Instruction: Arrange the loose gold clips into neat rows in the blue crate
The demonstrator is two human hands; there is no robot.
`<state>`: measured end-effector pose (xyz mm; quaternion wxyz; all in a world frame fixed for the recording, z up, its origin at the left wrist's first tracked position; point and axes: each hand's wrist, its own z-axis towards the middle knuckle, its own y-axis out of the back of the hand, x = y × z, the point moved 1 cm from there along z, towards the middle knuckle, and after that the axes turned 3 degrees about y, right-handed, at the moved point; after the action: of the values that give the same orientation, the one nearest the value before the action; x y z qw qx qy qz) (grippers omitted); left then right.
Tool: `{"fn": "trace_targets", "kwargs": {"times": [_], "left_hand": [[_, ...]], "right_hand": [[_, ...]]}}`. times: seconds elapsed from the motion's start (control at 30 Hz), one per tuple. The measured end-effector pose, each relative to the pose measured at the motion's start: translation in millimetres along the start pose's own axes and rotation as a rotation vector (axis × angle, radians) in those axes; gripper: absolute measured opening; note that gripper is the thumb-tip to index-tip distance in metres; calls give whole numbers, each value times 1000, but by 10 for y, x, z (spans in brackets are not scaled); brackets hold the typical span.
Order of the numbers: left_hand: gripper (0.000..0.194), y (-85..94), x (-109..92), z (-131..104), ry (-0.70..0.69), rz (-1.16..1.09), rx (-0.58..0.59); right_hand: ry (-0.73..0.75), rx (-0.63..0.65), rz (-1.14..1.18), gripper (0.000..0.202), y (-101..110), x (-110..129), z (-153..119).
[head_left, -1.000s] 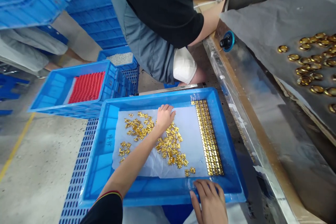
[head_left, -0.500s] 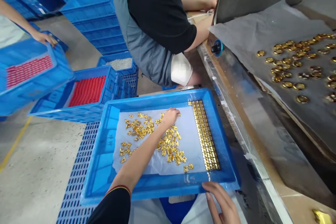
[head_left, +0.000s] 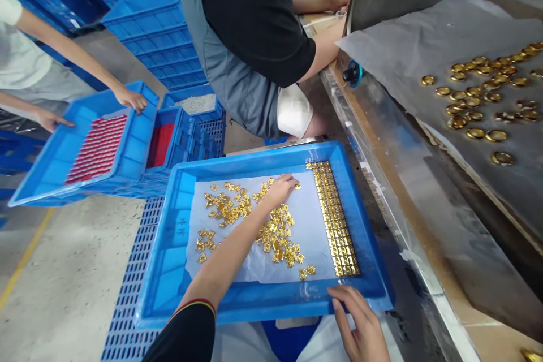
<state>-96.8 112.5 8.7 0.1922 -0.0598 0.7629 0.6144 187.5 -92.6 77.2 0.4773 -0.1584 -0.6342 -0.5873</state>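
Note:
A blue plastic tray (head_left: 250,308) lies across my lap, lined with a white sheet (head_left: 303,226). My left hand (head_left: 280,189) reaches over its middle, fingers pinched, with a small gold square piece (head_left: 297,186) at the fingertips. Loose gold pieces (head_left: 278,232) are scattered in heaps beneath and beside that forearm. Along the tray's right side, more gold pieces stand in tight straight rows (head_left: 335,220), with one piece jutting out at the far end. My right hand (head_left: 360,322) rests by the near right rim, fingers apart, holding nothing.
At left, another person's hands (head_left: 131,99) hold a blue crate (head_left: 80,130) of red-and-white pieces above stacked crates (head_left: 186,141). A co-worker in black (head_left: 258,17) sits ahead. To the right, a metal-edged bench (head_left: 382,181) carries round gold parts (head_left: 475,90) on a sheet.
My left hand has shifted slightly right, toward the rows, with a gold piece now showing at its fingertips. The other person's crate has swung right, over the stack. My right hand stays put.

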Motion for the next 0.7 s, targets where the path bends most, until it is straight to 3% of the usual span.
{"fn": "trace_targets", "kwargs": {"times": [0.1,0.3,0.5,0.7], "left_hand": [[23,-74,-74,99,66,-7,-14],[24,-154,-264,258,153,-61,-34],[27,-304,-432,254,296,-98,-160],[17,-407,-477,320,362,-50,-194]], "right_hand": [[21,20,-14,25,-25,-27,1],[65,29,-56,26,-51,-75,-3],[59,34,-57,26,-67,-91,-3],[78,27,-54,28,-83,-109,-15]]}}
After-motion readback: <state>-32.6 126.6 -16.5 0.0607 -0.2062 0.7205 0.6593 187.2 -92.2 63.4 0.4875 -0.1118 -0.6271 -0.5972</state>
